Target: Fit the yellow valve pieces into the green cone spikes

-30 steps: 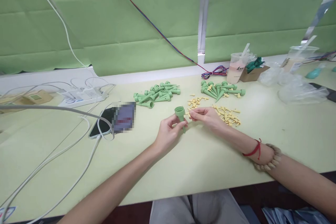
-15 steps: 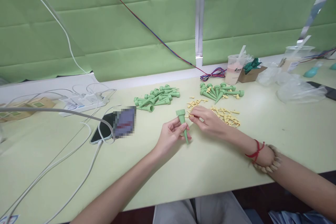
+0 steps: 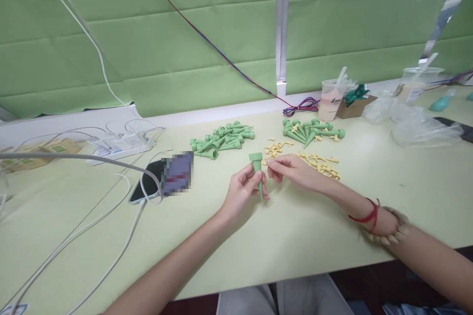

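My left hand [image 3: 239, 192] is closed round a green plastic watering spike [image 3: 256, 163], cap end up and narrow tip down. At the spike's right side my right hand [image 3: 293, 171] pinches a small yellow valve [image 3: 264, 162], mostly covered by the fingertips. Whether the valve sits in the spike's side hole or only touches it, I cannot tell. Loose yellow valves [image 3: 320, 163] lie scattered just beyond my right hand. One heap of green spikes [image 3: 223, 139] rests at the back left; a second heap of spikes [image 3: 312, 129], some with yellow valves on them, is at the back right.
Left of my hands lie a phone [image 3: 148, 182] and a power strip [image 3: 120, 146] with white cables across the table [image 3: 207, 266]. A drink cup [image 3: 330, 102], a small cardboard box [image 3: 355, 107] and a clear plastic bag [image 3: 424, 128] stand along the back right.
My right hand has turned slightly and its fingers have shifted at the spike's side. The left hand still holds the spike, now a little more upright. The camera view has moved slightly.
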### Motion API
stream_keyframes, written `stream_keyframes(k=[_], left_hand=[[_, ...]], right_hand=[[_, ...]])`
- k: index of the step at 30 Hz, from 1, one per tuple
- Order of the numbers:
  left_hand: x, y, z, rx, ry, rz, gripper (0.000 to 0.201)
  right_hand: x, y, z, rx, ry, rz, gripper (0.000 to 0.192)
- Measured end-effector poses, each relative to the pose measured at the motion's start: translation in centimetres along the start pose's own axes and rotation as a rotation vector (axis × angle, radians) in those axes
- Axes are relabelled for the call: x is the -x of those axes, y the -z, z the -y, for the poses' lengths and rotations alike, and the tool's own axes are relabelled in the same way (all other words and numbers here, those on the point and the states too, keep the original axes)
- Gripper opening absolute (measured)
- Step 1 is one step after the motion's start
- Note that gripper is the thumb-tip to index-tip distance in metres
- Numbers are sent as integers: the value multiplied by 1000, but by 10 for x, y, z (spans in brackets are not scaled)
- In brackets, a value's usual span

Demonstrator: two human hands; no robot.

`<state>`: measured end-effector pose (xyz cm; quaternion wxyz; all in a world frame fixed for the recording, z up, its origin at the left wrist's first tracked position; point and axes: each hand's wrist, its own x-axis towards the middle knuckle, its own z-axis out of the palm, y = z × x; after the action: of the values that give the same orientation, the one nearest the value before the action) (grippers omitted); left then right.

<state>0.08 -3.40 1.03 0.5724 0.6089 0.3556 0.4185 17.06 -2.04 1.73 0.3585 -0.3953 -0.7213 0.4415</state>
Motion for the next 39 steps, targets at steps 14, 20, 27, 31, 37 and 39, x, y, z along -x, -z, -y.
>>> stream_keyframes(k=[14, 20, 27, 31, 37, 39], left_hand=[[0, 1, 4, -78, -6, -14, 27], [2, 0, 3, -144, -52, -22, 23], [1, -2, 1, -61, -36, -27, 24], [0, -2, 5, 32, 8, -22, 28], [-1, 1, 7, 66, 41, -32, 30], [-1, 2, 7, 88, 72, -37, 30]], right_hand=[[-2, 8, -17, 952, 536, -210, 33], [1, -1, -14, 521, 336, -153, 30], [0, -5, -6, 94, 90, -34, 39], [2, -6, -6, 399, 157, -214, 28], [0, 3, -14, 593, 411, -215, 24], [-2, 8, -19, 671, 479, -154, 24]])
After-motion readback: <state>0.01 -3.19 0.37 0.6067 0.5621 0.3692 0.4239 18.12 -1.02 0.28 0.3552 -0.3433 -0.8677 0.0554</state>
